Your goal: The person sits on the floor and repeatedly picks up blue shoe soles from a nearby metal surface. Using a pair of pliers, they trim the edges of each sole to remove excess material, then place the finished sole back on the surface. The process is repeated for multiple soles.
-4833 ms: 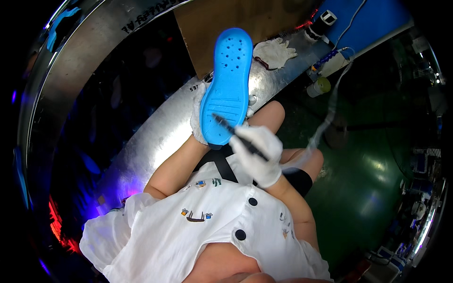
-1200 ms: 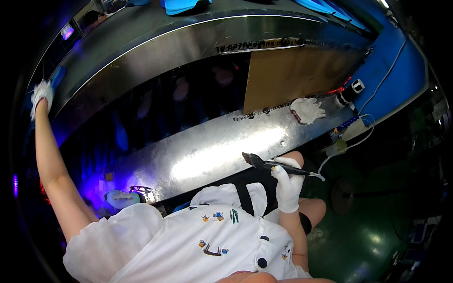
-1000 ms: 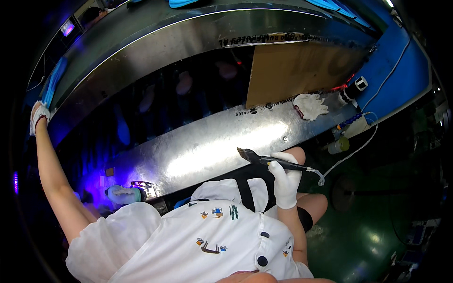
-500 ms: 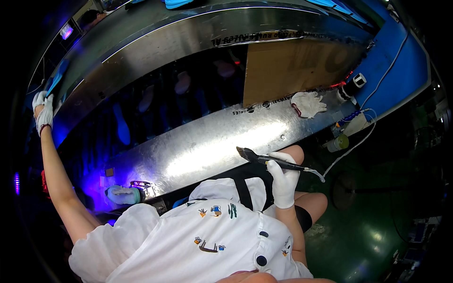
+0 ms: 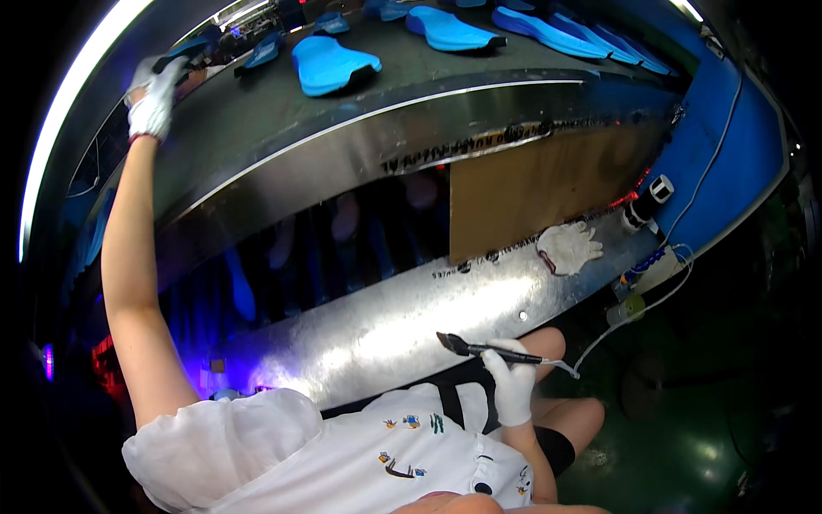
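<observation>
At the far upper left, my left hand (image 5: 152, 101), in a white glove, reaches over the dark work surface. Its fingers are closed at the near end of a dark-edged blue shoe sole (image 5: 190, 53); their exact grip is blurred. Low on the right, near my knee, my gloved right hand (image 5: 514, 384) holds a black brush (image 5: 497, 352). The dark bristles point left, and a thin pale tube (image 5: 591, 346) runs from the handle's end. Several more blue soles lie along the surface, among them a broad one (image 5: 332, 65) and a longer one (image 5: 449, 29).
Below the dark surface (image 5: 257, 128), more soles show dimly in an opening partly covered by cardboard (image 5: 531, 193). A metal ledge (image 5: 402, 304) runs in front of me. On its right lie a spare white glove (image 5: 568, 248) and a black-and-white cylinder (image 5: 648, 204).
My view has tilted up, bringing more soles into sight. My left hand has moved away from a blue sole at the left edge to another farther away. My right hand still holds the brush.
</observation>
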